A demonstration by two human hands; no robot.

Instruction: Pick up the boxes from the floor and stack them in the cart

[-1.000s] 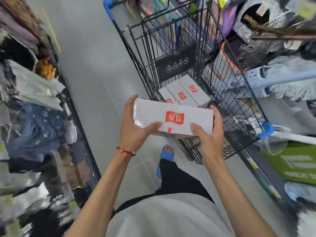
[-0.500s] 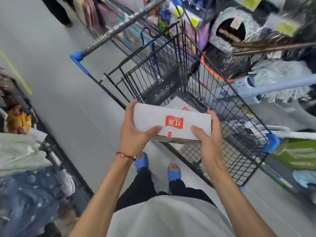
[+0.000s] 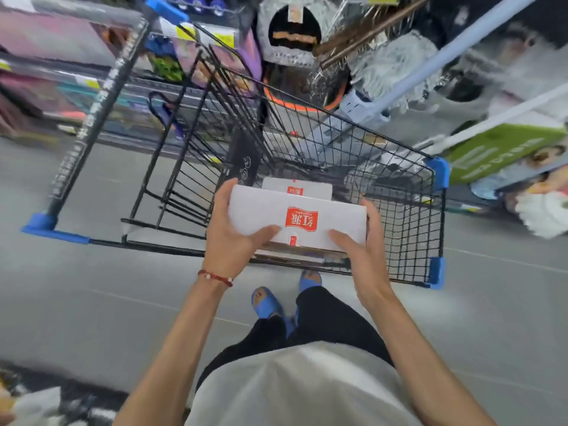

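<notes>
Two hands, left hand (image 3: 229, 238) and right hand (image 3: 364, 256), grip the white box (image 3: 295, 218) between them over the cart (image 3: 408, 210).

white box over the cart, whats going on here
A person holds a white box with a red label, the left hand gripping its left end and the right hand its right end. It is held over the black wire cart, not yet set down. At least one similar box in the cart lies below it.
</notes>
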